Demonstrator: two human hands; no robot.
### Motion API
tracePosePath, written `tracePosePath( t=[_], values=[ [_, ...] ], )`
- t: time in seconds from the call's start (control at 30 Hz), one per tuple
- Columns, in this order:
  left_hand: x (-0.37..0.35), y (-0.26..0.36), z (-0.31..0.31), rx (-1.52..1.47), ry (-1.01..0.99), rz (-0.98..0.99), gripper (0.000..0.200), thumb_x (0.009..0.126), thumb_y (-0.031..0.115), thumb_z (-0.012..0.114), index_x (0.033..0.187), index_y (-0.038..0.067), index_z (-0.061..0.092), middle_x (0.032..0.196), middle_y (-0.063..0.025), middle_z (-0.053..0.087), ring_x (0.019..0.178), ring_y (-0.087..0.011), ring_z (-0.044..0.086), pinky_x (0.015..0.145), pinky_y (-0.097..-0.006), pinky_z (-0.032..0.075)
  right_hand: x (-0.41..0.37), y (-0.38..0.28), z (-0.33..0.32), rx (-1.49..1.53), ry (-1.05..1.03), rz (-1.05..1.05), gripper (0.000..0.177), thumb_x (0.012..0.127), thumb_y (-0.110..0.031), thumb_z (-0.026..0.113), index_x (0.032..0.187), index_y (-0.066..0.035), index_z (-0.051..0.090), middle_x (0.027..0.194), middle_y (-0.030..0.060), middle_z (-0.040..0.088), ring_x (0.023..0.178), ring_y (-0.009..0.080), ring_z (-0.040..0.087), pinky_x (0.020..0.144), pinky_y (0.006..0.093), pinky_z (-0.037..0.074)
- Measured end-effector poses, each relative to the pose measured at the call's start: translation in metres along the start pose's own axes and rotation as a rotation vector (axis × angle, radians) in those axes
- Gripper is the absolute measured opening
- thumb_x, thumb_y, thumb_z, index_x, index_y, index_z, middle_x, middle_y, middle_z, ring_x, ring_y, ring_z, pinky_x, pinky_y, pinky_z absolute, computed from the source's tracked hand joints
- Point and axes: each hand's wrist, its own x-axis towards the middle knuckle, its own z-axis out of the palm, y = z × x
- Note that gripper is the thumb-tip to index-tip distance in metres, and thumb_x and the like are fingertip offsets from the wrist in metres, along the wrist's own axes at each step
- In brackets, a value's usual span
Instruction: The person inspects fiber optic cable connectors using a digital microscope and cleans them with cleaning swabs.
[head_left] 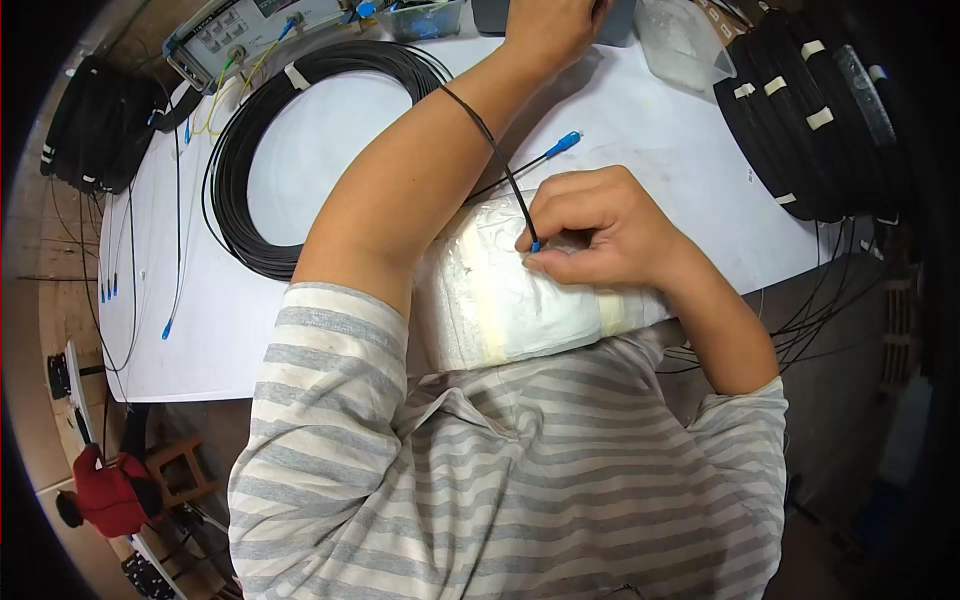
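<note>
Presently: right hand (pixel 600 225) pinches thin black cable (pixel 519 195) at small blue tip (pixel 535 246); left hand (pixel 553 32), far, beside dark-grey box (pixel 618 28), grip indiscernible.

- The single view looks from the wearer's head, forward and steeply down.
- It sits close above the grey-and-white striped fabric shirt (pixel 540 470), lower centre.
- Bare right hand (pixel 600 230) near, right of centre; white-topped table (pixel 220 345) beyond.

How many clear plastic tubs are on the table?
2: one tub at the far edge, left of the left hand; another tub to that hand's right. Others may be hidden.
</note>
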Motion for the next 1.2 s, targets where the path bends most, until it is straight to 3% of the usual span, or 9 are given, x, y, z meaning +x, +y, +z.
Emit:
tracePosePath(
  t=[0.1, 0.2, 0.6, 0.7, 0.8, 1.0, 1.2],
  values=[
    [0.0005, -0.0007, -0.0027, -0.001, -0.007, 0.004, 0.028, 0.09, 0.019, 0.07, 0.113, 0.005, 0.062, 0.132, -0.0176, 0.055, 0.122, -0.0362, 0.052, 0.099, -0.0491, 0.041, 0.0007, 0.0004, 0.0026, -0.081, 0.052, 0.009, 0.013, 0.076, -0.003, 0.081, 0.088, -0.002, 0.077, 0.078, 0.0047, 0.068, 0.06, 0.0112, 0.056, 0.051, 0.0257, 0.04],
    [-0.001, -0.0014, -0.0031, 0.019, -0.028, 0.002, 0.031, 0.089, 0.019, 0.071, 0.115, 0.005, 0.061, 0.132, -0.0171, 0.055, 0.122, -0.0363, 0.052, 0.098, -0.049, 0.041, -0.0005, 0.0017, -0.0012, 0.037, 0.003, 0.022, 0.013, 0.076, -0.003, 0.081, 0.088, -0.002, 0.076, 0.078, 0.0046, 0.067, 0.058, 0.0098, 0.054, 0.05, 0.0253, 0.039],
    [0.0006, -0.001, -0.0006, 0.013, -0.007, 0.005, 0.026, 0.09, 0.021, 0.07, 0.11, 0.005, 0.063, 0.13, -0.0166, 0.056, 0.121, -0.0361, 0.052, 0.098, -0.0483, 0.041, -0.0012, 0.0023, 0.0034, -0.077, 0.062, -0.003, 0.012, 0.075, -0.004, 0.08, 0.085, -0.001, 0.074, 0.079, 0.0064, 0.068, 0.066, 0.0148, 0.063, 0.057, 0.027, 0.046],
    [-0.0007, 0.0002, -0.0011, 0.019, 0.0, 0.004, 0.028, 0.089, 0.019, 0.071, 0.111, 0.005, 0.062, 0.13, -0.0166, 0.056, 0.121, -0.0362, 0.052, 0.098, -0.0484, 0.041, -0.0004, -0.0042, -0.0027, -0.053, -0.034, 0.059, 0.012, 0.075, -0.004, 0.08, 0.085, -0.001, 0.074, 0.078, 0.0068, 0.069, 0.067, 0.0158, 0.064, 0.058, 0.0275, 0.048],
    [-0.0005, -0.0009, -0.0017, 0.007, 0.002, 0.002, 0.03, 0.087, 0.018, 0.072, 0.112, 0.005, 0.062, 0.131, -0.0164, 0.056, 0.121, -0.0362, 0.052, 0.099, -0.0487, 0.041, 0.0005, 0.0032, 0.0038, -0.084, 0.057, -0.037, 0.012, 0.075, -0.004, 0.079, 0.085, -0.001, 0.074, 0.077, 0.0069, 0.069, 0.066, 0.0163, 0.064, 0.058, 0.0276, 0.047],
    [-0.0007, -0.001, 0.0002, -0.011, -0.004, -0.01, 0.031, 0.086, 0.016, 0.072, 0.113, 0.005, 0.062, 0.131, -0.0161, 0.056, 0.121, -0.0361, 0.053, 0.099, -0.0489, 0.041, -0.0013, 0.0025, 0.0017, -0.042, 0.032, 0.015, 0.011, 0.075, -0.003, 0.079, 0.086, -0.001, 0.074, 0.077, 0.0065, 0.068, 0.066, 0.016, 0.063, 0.056, 0.0278, 0.046],
    [-0.0011, -0.0011, 0.0022, -0.002, 0.002, -0.008, 0.026, 0.089, 0.018, 0.07, 0.111, 0.006, 0.063, 0.13, -0.016, 0.056, 0.12, -0.0358, 0.053, 0.098, -0.0491, 0.041, -0.004, 0.0012, 0.0065, -0.099, 0.133, 0.054, 0.011, 0.075, -0.002, 0.078, 0.086, -0.001, 0.074, 0.078, 0.0061, 0.068, 0.065, 0.0151, 0.062, 0.056, 0.0273, 0.046]
  ],
)
